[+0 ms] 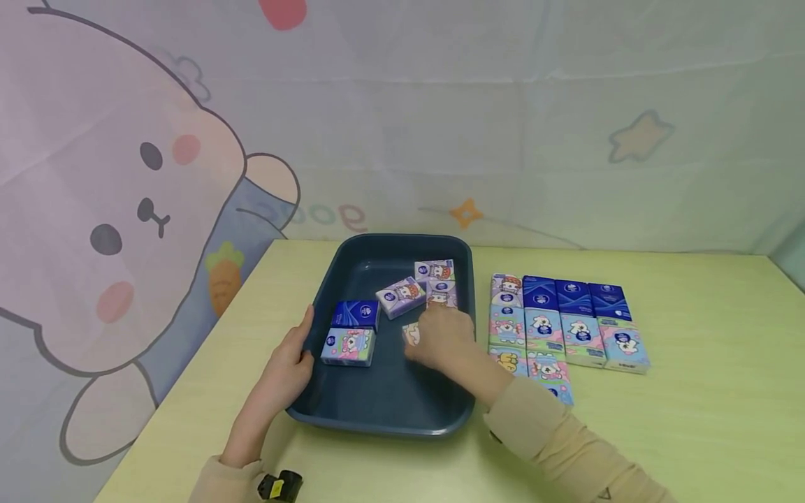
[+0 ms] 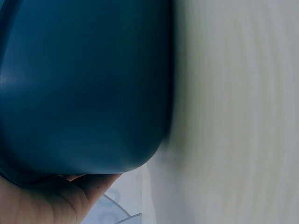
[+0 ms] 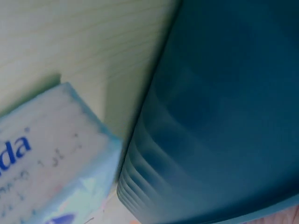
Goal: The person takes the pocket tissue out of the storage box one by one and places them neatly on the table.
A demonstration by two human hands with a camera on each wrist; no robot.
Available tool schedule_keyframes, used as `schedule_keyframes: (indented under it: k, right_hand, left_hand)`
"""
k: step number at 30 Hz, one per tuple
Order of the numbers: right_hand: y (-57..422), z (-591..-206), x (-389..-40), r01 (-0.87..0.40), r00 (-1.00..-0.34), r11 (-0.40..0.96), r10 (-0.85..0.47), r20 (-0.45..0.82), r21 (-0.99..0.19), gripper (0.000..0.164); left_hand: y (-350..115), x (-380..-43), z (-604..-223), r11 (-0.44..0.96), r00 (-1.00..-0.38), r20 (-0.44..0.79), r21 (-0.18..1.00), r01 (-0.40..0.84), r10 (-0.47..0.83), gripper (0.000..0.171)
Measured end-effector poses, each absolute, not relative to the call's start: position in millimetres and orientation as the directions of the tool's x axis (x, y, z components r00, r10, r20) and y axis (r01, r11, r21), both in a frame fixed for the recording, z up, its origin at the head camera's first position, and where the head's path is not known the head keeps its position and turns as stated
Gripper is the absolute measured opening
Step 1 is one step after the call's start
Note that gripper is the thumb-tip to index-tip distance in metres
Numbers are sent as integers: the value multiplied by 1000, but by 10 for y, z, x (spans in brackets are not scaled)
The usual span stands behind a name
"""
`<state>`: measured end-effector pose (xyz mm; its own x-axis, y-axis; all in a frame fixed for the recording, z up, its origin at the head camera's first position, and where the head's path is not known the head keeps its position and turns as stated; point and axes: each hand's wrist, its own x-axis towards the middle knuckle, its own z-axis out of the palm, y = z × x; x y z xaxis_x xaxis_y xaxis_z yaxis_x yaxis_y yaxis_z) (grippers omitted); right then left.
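A dark blue plastic tub [image 1: 390, 409] stands on the table with several tissue packs in it. My left hand [image 1: 286, 370] grips the tub's left rim; the left wrist view shows that hand [image 2: 60, 200] beneath the rim, against the outer wall. Reaching over the right side, my right hand [image 1: 448, 339] holds a pale printed tissue pack [image 1: 411, 334], mostly covered by the fingers. Purple packs [image 1: 400, 297] lie at the tub's back right. On its left side, a blue pack [image 1: 356, 314] lies behind a bear-print pack [image 1: 349, 348].
To the tub's right, tissue packs lie in rows on the table: dark blue ones [image 1: 574, 297] at the back, printed ones [image 1: 582, 337] in front. The right wrist view shows a pack [image 3: 56, 154] close to the tub's outer wall. A cartoon-print cloth [image 1: 428, 126] hangs behind the table.
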<state>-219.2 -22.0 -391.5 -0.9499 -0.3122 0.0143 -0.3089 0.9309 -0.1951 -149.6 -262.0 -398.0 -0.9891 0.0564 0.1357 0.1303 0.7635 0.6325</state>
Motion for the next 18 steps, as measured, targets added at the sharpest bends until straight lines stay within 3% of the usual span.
schedule_keyframes:
  k: [9,18]
  right_hand:
    - [-179,-3913,-2140,-330,-935,902,-352,-35,-278,89]
    - [-115,-3924,-2023,-421,-897,847,-443,8,-325,84]
  left_hand:
    - [-2624,-1488,-3973,771,-991,122,627,115,48,67]
    - [-2620,-1496,-3980,768,-992,116,631,111,48,68]
